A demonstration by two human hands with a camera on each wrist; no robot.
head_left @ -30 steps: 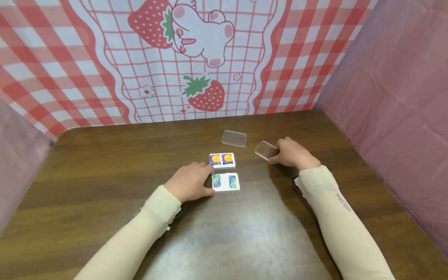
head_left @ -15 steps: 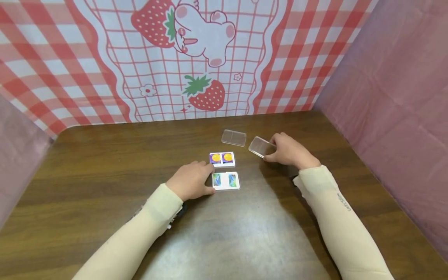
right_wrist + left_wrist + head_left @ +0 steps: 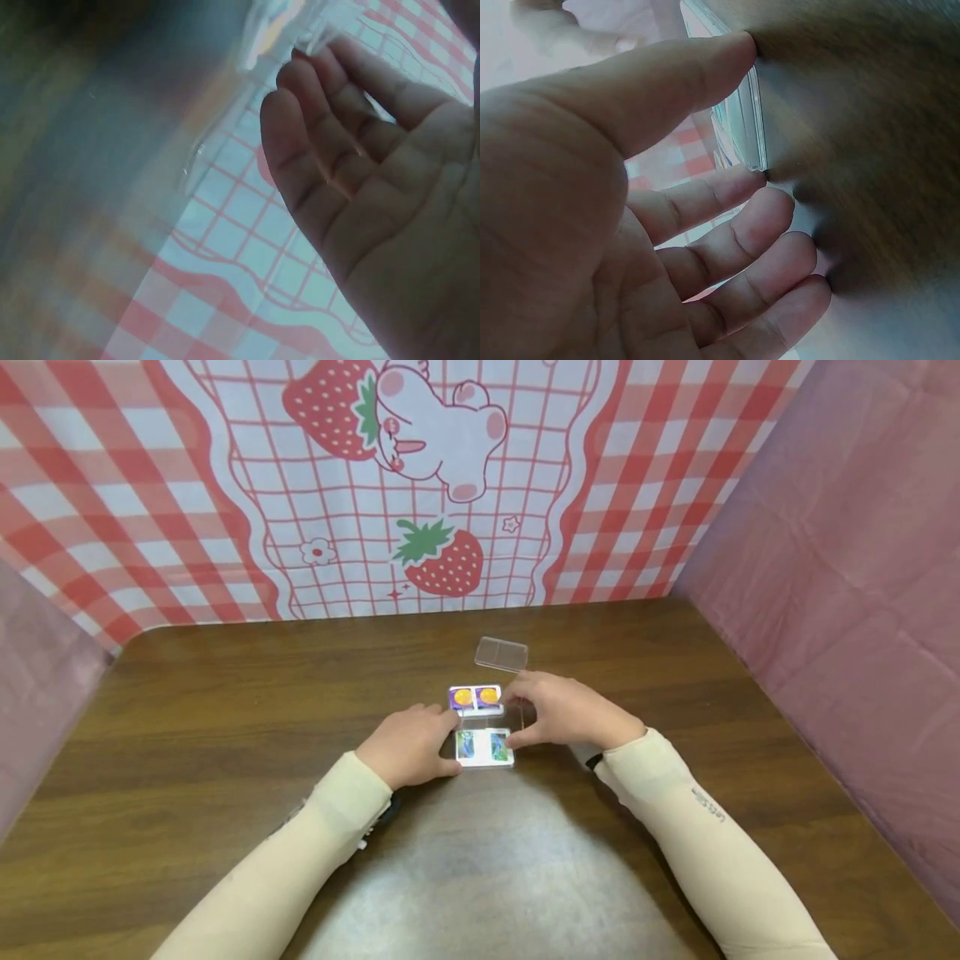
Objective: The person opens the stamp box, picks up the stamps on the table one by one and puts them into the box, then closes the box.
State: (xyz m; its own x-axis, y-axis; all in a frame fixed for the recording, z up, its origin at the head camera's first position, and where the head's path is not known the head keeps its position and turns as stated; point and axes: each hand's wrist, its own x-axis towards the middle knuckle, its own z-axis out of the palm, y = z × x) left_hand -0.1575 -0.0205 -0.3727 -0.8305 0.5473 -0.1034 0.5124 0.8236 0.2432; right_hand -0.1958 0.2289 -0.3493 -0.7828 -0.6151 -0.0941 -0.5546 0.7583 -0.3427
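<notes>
My left hand (image 3: 405, 747) holds the left end of a flat clear case (image 3: 483, 760) with two small blue-green pictures on white, thumb at its near corner, index finger at its far one. In the left wrist view the case edge (image 3: 748, 127) lies between thumb and index fingertip; the other fingertips rest on the table. My right hand (image 3: 562, 714) pinches a clear plastic lid (image 3: 495, 723) just over this case; the lid is see-through and partly hidden by the fingers. Directly behind lies a similar case (image 3: 477, 700) with two orange-and-purple pictures, overlapped by the right fingertips.
Another clear plastic lid (image 3: 502, 654) lies farther back on the brown wooden table (image 3: 225, 710). A checked strawberry cloth (image 3: 442, 552) hangs along the back edge, and a pink cloth (image 3: 840, 568) hangs at the right.
My right hand has brought the clear lid left and toward me, from the table's right side to over the blue-green picture case. The left hand has stayed at that case's left end.
</notes>
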